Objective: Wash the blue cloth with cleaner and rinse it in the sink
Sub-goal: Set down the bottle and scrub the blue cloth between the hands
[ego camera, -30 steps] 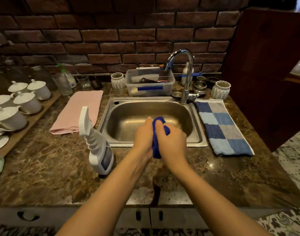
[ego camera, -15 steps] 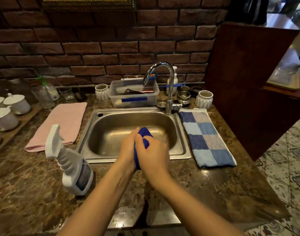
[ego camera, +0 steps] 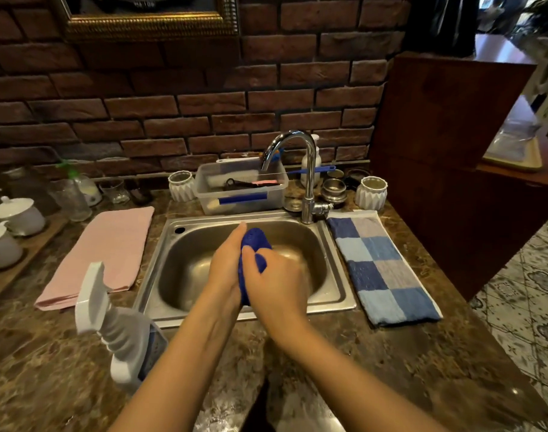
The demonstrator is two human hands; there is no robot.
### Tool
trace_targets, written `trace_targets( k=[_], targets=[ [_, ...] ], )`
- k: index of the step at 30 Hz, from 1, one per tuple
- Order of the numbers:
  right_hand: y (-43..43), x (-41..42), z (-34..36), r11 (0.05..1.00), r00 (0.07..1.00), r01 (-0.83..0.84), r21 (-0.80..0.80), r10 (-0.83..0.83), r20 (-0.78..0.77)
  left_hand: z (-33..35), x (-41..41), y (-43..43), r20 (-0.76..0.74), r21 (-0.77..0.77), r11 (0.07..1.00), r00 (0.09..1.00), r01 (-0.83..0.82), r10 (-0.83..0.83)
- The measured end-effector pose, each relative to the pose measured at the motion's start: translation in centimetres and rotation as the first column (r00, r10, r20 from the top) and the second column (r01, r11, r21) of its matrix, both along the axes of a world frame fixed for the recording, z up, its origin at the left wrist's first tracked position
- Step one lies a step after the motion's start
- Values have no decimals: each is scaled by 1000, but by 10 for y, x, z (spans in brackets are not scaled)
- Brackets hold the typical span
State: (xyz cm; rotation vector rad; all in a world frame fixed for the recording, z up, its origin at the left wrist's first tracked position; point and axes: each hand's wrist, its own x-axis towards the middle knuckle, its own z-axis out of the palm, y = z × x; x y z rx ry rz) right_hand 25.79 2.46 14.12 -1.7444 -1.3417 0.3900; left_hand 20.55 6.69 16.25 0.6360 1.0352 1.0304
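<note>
Left hand (ego camera: 224, 269) and right hand (ego camera: 277, 283), each grip pressed around the bunched cloth (ego camera: 254, 244), held between the palms over the sink (ego camera: 338, 294); cleaner (ego camera: 123, 335) upright on tabletop (ego camera: 391, 363) near the left.

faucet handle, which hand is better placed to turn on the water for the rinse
Right, probably. The faucet handle sticks out at the sink's back right corner, on the right hand's side. The left hand would have to cross over, and can keep the blue cloth above the basin.
</note>
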Motion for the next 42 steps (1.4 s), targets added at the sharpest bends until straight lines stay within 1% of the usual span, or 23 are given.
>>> trace_targets(
  k=[2, 3, 5, 7, 8, 11, 13, 16, 18, 20, 21, 23, 24, 27, 29, 30, 31, 33, 35, 37, 38, 40, 42],
  targets=[
    [13, 0, 10, 999, 999, 38, 11, -38, -11, -2, 2, 5, 54, -5, 999, 998, 35, -34],
    [22, 3, 15, 998, 998, 65, 15, -65, -21, -4, 5, 5, 54, -9, 999, 998, 42, -41],
    [44, 9, 21, 992, 993, 120, 48, -120, 6, -9, 10, 6, 62, -20, 998, 996, 68, -66],
    [61, 17, 19, 989, 989, 145, 35, -146, 16, -13, 12, 6, 79, -28, 996, 994, 79, -77],
    [68, 20, 15, 987, 987, 160, 17, -160, -7, -13, 9, 10, 55, -16, 997, 995, 81, -80],
    [78, 21, -1, 972, 962, 231, -37, -234, -145, -7, -1, 25, -63, 53, 992, 992, 113, -109],
    [70, 10, -6, 972, 953, 233, -9, -230, -197, -3, -8, 37, -111, 78, 989, 987, 128, -119],
    [58, -17, -2, 981, 978, 181, 70, -172, -117, -5, -14, 52, -61, 39, 994, 993, 100, -97],
    [65, -16, 4, 971, 975, 211, 109, -202, -92, -9, -12, 53, -3, -11, 994, 994, 107, -107],
    [81, -1, 7, 965, 966, 250, 86, -241, -97, -14, -4, 48, 31, -54, 989, 991, 135, -133],
    [89, 10, 6, 965, 960, 257, 58, -248, -131, -15, 0, 43, 45, -80, 985, 987, 155, -151],
    [98, 29, 0, 973, 936, 230, 7, -220, -276, -17, 4, 37, 75, -115, 976, 982, 183, -176],
    [100, 35, -6, 979, 922, 204, -12, -197, -332, -17, 2, 37, 85, -106, 974, 978, 202, -193],
    [92, 46, -18, 992, 892, 120, -32, -122, -435, -8, -9, 43, 91, -38, 957, 954, 289, -284],
    [86, 55, -17, 996, 841, 85, -16, -80, -536, 1, -13, 48, 181, -27, 960, 946, 277, -268],
    [85, 63, -15, 997, 813, 72, -25, -73, -578, -1, -15, 52, 211, 6, 964, 942, 267, -263],
    [85, 72, -11, 998, 797, 48, -48, -67, -601, -3, -15, 55, 223, 49, 967, 941, 251, -255],
    [87, 93, -10, 993, 825, -68, -101, 0, -565, -3, -18, 59, 222, 79, 970, 945, 229, -241],
    [89, 115, -12, 967, 879, -208, -145, 119, -463, -6, -22, 68, 163, 35, 978, 964, 207, -210],
    [90, 134, -15, 929, 916, -297, -220, 212, -341, -13, -30, 80, 62, 4, 976, 974, 218, -217],
    [91, 143, -18, 908, 929, -326, -263, 256, -269, -18, -33, 85, -14, 12, 972, 972, 233, -233],
    [95, 153, -22, 888, 939, -342, -309, 314, -138, -31, -38, 97, -230, 81, 957, 939, 279, -254],
    [100, 157, -26, 911, 957, -285, -298, 289, -32, -43, -44, 107, -449, 170, 938, 871, 303, -200]
  ],
)
